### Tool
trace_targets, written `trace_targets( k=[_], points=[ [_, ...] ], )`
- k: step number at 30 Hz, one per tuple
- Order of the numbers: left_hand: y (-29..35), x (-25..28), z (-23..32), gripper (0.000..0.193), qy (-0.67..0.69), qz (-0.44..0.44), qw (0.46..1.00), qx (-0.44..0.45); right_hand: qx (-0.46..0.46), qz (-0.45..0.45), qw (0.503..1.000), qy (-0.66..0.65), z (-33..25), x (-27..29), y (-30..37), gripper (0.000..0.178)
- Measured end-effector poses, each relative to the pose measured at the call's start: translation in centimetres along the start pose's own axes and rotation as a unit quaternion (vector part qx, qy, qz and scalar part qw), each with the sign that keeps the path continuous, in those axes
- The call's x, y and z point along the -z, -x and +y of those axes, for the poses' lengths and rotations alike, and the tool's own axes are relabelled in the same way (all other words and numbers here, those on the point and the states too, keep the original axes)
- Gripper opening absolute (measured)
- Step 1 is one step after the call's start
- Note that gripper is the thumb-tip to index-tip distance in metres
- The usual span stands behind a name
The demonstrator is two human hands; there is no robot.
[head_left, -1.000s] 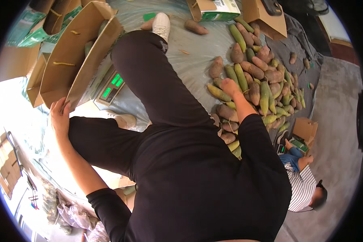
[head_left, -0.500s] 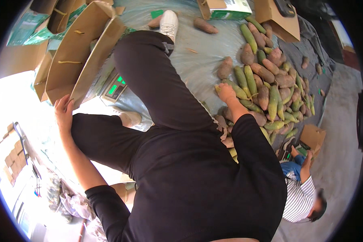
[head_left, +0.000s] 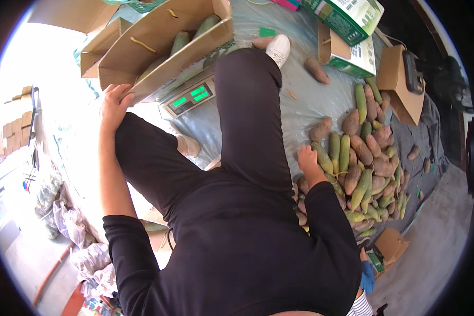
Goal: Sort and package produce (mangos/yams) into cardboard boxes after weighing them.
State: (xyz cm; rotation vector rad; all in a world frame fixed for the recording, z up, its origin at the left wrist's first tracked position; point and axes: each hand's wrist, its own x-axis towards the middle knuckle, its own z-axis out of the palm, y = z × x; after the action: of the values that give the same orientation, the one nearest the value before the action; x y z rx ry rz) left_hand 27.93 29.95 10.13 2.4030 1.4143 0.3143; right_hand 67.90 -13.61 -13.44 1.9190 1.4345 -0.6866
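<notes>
My left hand [head_left: 114, 107] grips the near corner of an open cardboard box [head_left: 166, 71], thumb and fingers at its edge. Long green cucumbers [head_left: 180, 42] lie inside the box, which stands over a scale [head_left: 189, 98] with lit green digits. My right hand [head_left: 308, 157] is at the left edge of a vegetable pile, its fingers bent and slightly apart, with nothing visible in them. Beside it lies a green cucumber [head_left: 323, 158]. Around it are more yellow-green cucumbers [head_left: 361, 189] and thick brown vegetables shaped like sweet potatoes [head_left: 362, 149].
Plastic sheeting [head_left: 263, 100] covers the floor under my white shoe [head_left: 278, 48]. A lone brown vegetable [head_left: 317, 70] lies ahead. Green-and-white cartons [head_left: 347, 18] and a brown carton [head_left: 400, 84] stand beyond the pile. A co-worker's striped shirt [head_left: 361, 305] shows at lower right.
The view has turned, so the box and pile sit further right. My right hand has drawn off the cucumber's tip to beside it. My left hand stays on the box. The co-worker is mostly out of view.
</notes>
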Motion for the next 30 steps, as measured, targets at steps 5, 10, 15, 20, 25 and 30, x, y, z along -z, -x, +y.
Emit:
trace_targets(
  k=[5, 10, 15, 20, 25, 30],
  points=[
    [0.0, 0.0, 0.0, 0.027, -0.036, -0.002, 0.999, -0.014, -0.073, 0.017, 0.994, -0.08, 0.6, -1.3, 1.2, 0.018],
    [0.1, 0.0, 0.0, 0.027, -0.049, 0.007, 0.998, -0.048, -0.108, 0.016, 0.985, -0.137, 1.9, -3.0, 2.8, 0.021],
    [0.2, 0.1, 0.2, 0.028, -0.053, 0.012, 0.998, -0.038, -0.092, 0.122, 0.967, -0.202, 2.5, -2.7, 4.9, 0.026],
    [0.3, 0.1, 0.1, 0.029, -0.066, 0.014, 0.997, -0.024, -0.171, 0.265, 0.842, -0.437, 3.4, 0.9, 5.0, 0.037],
    [0.4, 0.4, 0.4, 0.029, -0.073, 0.017, 0.997, -0.019, -0.118, 0.403, 0.738, -0.528, 3.1, 11.1, 4.1, 0.034],
    [0.4, 0.1, 0.2, 0.029, -0.049, 0.02, 0.998, -0.023, 0.004, 0.533, 0.648, -0.544, 4.3, 23.4, 4.0, 0.035]
  ],
)
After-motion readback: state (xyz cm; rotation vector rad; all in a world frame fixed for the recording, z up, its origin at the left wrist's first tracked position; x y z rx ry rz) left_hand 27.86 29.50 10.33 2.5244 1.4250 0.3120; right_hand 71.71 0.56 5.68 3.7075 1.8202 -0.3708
